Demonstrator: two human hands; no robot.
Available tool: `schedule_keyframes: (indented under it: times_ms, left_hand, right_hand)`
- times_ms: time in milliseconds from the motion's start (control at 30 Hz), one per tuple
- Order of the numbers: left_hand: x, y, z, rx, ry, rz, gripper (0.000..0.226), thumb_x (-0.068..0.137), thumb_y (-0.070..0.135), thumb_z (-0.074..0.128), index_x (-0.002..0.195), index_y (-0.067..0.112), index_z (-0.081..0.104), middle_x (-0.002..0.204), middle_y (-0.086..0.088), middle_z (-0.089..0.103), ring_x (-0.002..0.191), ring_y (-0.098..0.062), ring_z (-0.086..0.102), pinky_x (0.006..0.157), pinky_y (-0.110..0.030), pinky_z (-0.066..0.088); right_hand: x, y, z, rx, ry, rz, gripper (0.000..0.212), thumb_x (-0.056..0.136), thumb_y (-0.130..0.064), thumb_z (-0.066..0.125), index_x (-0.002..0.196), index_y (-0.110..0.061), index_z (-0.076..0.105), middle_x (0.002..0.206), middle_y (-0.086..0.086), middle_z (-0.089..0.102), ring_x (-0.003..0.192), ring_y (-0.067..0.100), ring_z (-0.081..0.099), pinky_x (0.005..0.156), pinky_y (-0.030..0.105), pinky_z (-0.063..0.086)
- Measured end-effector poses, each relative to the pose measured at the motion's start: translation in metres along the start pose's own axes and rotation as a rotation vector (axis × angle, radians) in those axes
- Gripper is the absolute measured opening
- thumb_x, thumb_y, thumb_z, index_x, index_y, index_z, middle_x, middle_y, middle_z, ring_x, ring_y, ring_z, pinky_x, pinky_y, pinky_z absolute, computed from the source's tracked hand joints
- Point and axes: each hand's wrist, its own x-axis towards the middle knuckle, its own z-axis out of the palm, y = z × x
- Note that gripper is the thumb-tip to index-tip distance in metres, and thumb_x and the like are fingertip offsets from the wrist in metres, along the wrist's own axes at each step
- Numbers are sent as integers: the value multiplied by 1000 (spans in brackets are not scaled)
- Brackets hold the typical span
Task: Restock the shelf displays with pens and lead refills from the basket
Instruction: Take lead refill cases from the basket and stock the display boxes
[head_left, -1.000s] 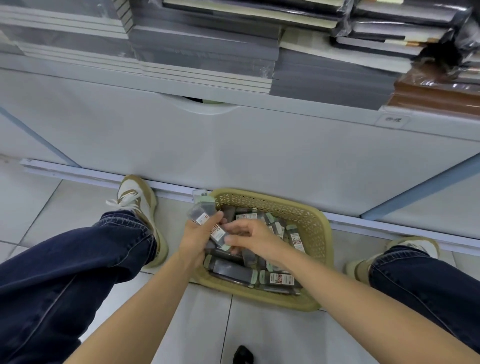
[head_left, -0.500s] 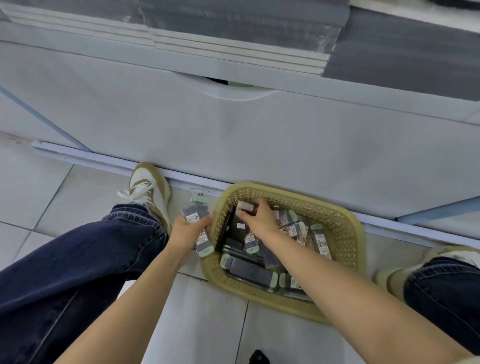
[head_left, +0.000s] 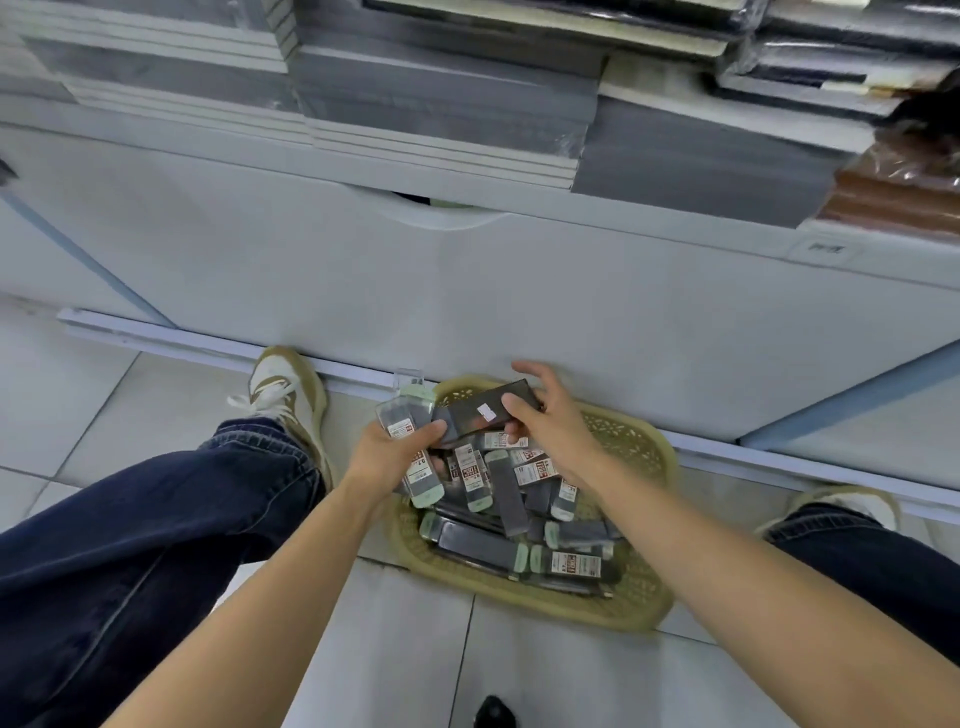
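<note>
Crouching over a woven yellow plastic basket (head_left: 636, 457) on the pale tiled floor (head_left: 78, 405), the person works with both hands just above its far-left corner. The left hand (head_left: 387, 452) is curled closed around a small bunch of clear lead-refill cases with pale green caps (head_left: 408, 415), their long axes running roughly away from the body, one cap poking out below the palm. The right hand (head_left: 545, 421) pinches one end of a flat dark rectangular box with a small white label (head_left: 485, 413); thumb and fingers are closed on it, while the index finger lifts free above. That box lies across the view, its long axis pointing left toward the left hand, and its free end touches or overlaps the cases held there, so the left hand seems the natural receiver if it is being passed across.

More of the same stock fills the basket just beneath and near both hands: capped cases with red-and-white labels, lying at mixed angles, and a longer dark pack along the near edge. The right hand is nearer most of them.

Behind the basket rises a plain white cabinet front (head_left: 519, 291) with a recessed pull, and above it stacks of grey and dark wrapped notebooks (head_left: 441, 93). The pen and lead displays themselves are not in view, so restocking looks some way off.
</note>
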Motion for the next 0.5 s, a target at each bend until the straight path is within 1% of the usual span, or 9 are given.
schedule_keyframes:
  times_ms: [67,133,167,200,233,300,367,400,500]
  left_hand:
    - [-6,9,1,4,16,17,11,80,19,79,85,15,70,69,-7,74,49,-15,66,48,-28,54]
    - [-10,15,-1,-17,37,12,8,82,18,77,80,14,70,66,-6,74,45,-13,63,46,-26,53]
    - [-13,17,-3,-38,44,4,9,84,19,75,78,14,70,66,-5,73,45,-13,63,46,-26,53]
    - [-15,19,-6,-58,46,-2,10,85,20,73,78,13,70,65,-4,73,45,-12,63,47,-25,53]
    - [-19,22,-8,-90,40,-7,11,87,21,72,79,13,69,64,-3,73,46,-11,63,47,-23,53]
    - [-25,26,-11,-247,-6,-6,12,89,20,69,81,12,66,61,-2,70,45,-11,62,45,-21,51]
    - [-30,32,-10,-403,-41,8,13,91,20,66,81,14,61,59,-1,67,45,-11,61,45,-21,52]
    - [-34,34,-9,-409,-35,23,12,91,20,66,82,15,61,61,0,68,44,-10,61,44,-20,51]
    - [-46,45,-2,-318,-29,92,9,87,19,72,90,16,63,78,-1,75,47,-8,63,39,-19,47]
  right_hand:
    - [-8,-2,-5,-18,-61,-19,37,90,-14,67,125,-22,56,108,12,64,67,13,66,67,26,56]
    - [-16,-4,-9,-139,-160,-10,50,82,-21,77,128,-25,57,110,3,67,82,15,70,78,30,58]
    - [-20,-5,-10,-202,-203,-16,52,80,-21,79,127,-27,58,108,0,69,86,14,70,80,31,58]
    - [-25,-6,-11,-246,-228,-34,47,81,-21,78,125,-28,60,103,-2,71,83,12,70,77,28,57]
    - [-29,-8,-11,-265,-228,-54,37,85,-21,74,120,-28,63,93,-2,73,75,10,68,71,24,56]
    - [-38,-13,-11,-299,-183,-77,15,93,-26,64,107,-21,68,69,-2,71,56,7,60,55,18,48]
    - [-43,-17,-10,-314,-141,-89,27,96,-32,58,100,-6,65,53,0,64,42,6,50,45,17,41]
    - [-45,-20,-8,-280,-137,-86,31,97,-33,56,100,-3,64,48,-1,60,38,6,46,43,18,38]
    - [-52,-36,-1,-51,-144,-75,29,97,-34,54,102,-8,64,44,-2,54,36,7,39,41,17,33]
